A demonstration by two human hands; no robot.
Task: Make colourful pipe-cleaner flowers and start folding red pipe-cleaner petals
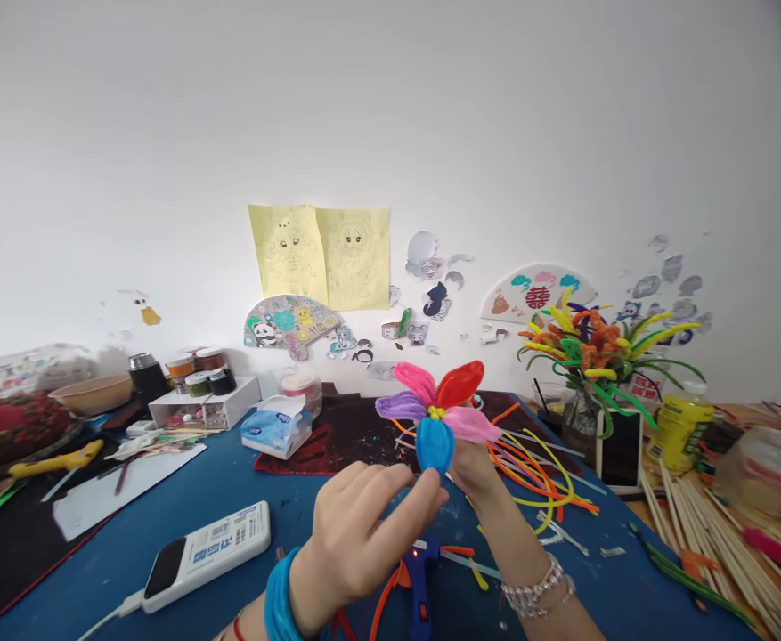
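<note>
A pipe-cleaner flower point(435, 414) stands upright in front of me, with red, pink, purple and blue petals round a yellow centre. Behind it, my right hand point(475, 467) is closed and holds it from below; its fingers are mostly hidden by the petals. My left hand point(367, 525) has its fingers apart, a fingertip at the lower end of the blue petal. Below the hands lies a blue glue gun point(420, 588) with a small red light. Loose orange and yellow pipe cleaners point(550, 485) are spread to the right of the flower.
A white power bank point(209, 554) with a cable lies left, near a tissue pack point(276, 429). A white box point(207, 405) carries several jars. To the right stand a vase of pipe-cleaner flowers point(597, 347), a yellow bottle point(680, 427) and many wooden sticks point(711, 534).
</note>
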